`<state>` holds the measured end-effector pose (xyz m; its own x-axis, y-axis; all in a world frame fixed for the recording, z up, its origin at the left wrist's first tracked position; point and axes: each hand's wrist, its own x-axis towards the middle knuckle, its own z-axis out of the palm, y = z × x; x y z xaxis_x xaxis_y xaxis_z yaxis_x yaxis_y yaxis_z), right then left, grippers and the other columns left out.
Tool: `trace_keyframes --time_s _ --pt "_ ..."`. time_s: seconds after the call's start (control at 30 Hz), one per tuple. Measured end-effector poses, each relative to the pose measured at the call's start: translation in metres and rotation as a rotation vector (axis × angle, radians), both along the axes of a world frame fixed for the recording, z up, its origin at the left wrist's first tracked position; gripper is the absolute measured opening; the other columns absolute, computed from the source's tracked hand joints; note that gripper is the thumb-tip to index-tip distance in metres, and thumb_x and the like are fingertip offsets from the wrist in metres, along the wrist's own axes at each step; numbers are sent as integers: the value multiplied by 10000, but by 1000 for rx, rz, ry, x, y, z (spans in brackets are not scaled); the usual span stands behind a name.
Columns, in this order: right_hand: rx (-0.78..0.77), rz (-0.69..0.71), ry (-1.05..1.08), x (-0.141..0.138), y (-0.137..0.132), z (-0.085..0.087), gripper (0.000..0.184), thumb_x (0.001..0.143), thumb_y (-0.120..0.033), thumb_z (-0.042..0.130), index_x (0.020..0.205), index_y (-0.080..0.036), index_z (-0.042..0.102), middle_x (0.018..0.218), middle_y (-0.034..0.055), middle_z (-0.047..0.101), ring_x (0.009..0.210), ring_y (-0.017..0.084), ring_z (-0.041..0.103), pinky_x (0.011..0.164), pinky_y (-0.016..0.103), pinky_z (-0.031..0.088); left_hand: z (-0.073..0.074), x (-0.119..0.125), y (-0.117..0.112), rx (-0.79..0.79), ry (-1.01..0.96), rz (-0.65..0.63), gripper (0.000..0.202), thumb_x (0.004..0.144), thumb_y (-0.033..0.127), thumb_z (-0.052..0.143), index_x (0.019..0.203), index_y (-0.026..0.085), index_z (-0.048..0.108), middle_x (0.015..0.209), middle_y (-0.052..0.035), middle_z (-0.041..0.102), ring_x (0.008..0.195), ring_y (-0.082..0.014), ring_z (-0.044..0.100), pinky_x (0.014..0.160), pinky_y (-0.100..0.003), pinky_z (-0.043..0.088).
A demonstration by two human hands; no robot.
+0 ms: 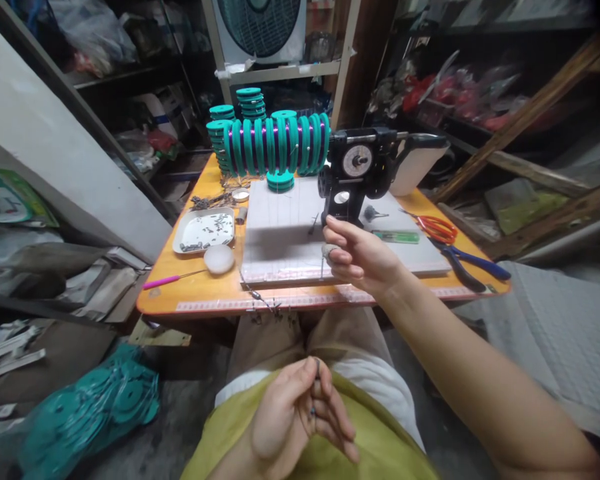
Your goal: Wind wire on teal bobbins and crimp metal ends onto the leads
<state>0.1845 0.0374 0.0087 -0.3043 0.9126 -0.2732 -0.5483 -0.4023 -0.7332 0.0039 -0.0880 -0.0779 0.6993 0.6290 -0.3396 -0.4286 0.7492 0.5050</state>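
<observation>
My left hand (300, 417) is low in front of my body, palm up with curled fingers. Its thumb and index finger pinch a small dark piece (318, 365), and a tiny bluish bead-like piece (313, 411) lies against the fingers. My right hand (363, 257) is raised over the front of a white board (280, 257), fingers bent together; whatever they hold is too fine to make out. A greyish covering (329, 251) shows at one fingertip. Behind that hand stands a black winding machine (355, 167), its shaft carrying teal spools (277, 145) wound with purple line.
Left on the orange table (180, 293) are a tray (203, 230) of small metal pieces, a white round lump (219, 259) and a pink-handled needle tool (173, 280). Pliers (463, 263), red-handled scissors (437, 229) and a green cutter (396, 237) lie right. Small fittings (275, 308) hang at the front edge.
</observation>
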Motion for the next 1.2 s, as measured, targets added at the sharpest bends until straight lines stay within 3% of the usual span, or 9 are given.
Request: trace_keyframes --time_s 0.33,0.7,0.8,0.87,0.93,1.0,1.07,1.2 --pt "2 -22 -5 1 -1 1 490 976 -383 420 531 -185 364 368 -54 388 234 29 242 232 107 180 -10 -5 -11 -60 -33 -11 396 975 400 338 727 140 503 581 -110 703 477 -211 688 462 -270 543" --pt "71 0 -38 3 -1 -1 474 924 -420 535 550 -184 366 389 -63 404 247 20 273 246 103 193 -14 -6 -15 -90 -25 -16 397 948 439 396 718 149 537 533 -86 681 440 -207 664 432 -253 508" --pt "158 20 -124 5 -2 2 404 899 -434 575 613 -174 457 439 -41 494 259 22 316 251 101 196 -4 -8 -6 103 77 6 381 944 393 427 774 130 645 710 -120 734 643 -215 714 613 -295 545" --pt "243 43 -234 7 -4 7 314 890 -430 590 726 -163 559 466 -28 544 258 25 329 253 102 175 4 -8 7 419 204 21 314 919 346 496 919 116 709 946 -146 740 918 -242 689 857 -339 500" --pt "322 79 -362 10 -5 14 282 893 -425 588 851 -149 632 446 -33 542 249 26 318 256 106 160 11 -5 26 714 279 42 342 905 345 535 1134 125 662 1063 -144 715 1062 -266 624 989 -375 406" --pt "380 116 -483 13 -6 22 313 897 -429 584 920 -129 668 406 -50 504 247 25 305 263 113 166 16 3 48 815 257 89 442 927 378 500 1303 147 523 1016 -133 723 984 -264 652 961 -409 415" --pt "423 149 -582 16 -6 28 352 899 -439 580 953 -109 691 388 -57 483 257 26 312 272 120 190 23 14 69 773 207 143 475 959 398 433 1371 165 406 970 -119 720 815 -237 690 871 -418 466" --pt "450 189 -657 20 -5 30 400 894 -455 580 1012 -93 701 411 -52 499 279 31 340 285 124 228 40 36 98 730 250 178 469 964 479 390 1353 217 398 995 -87 680 651 -170 677 701 -353 531"
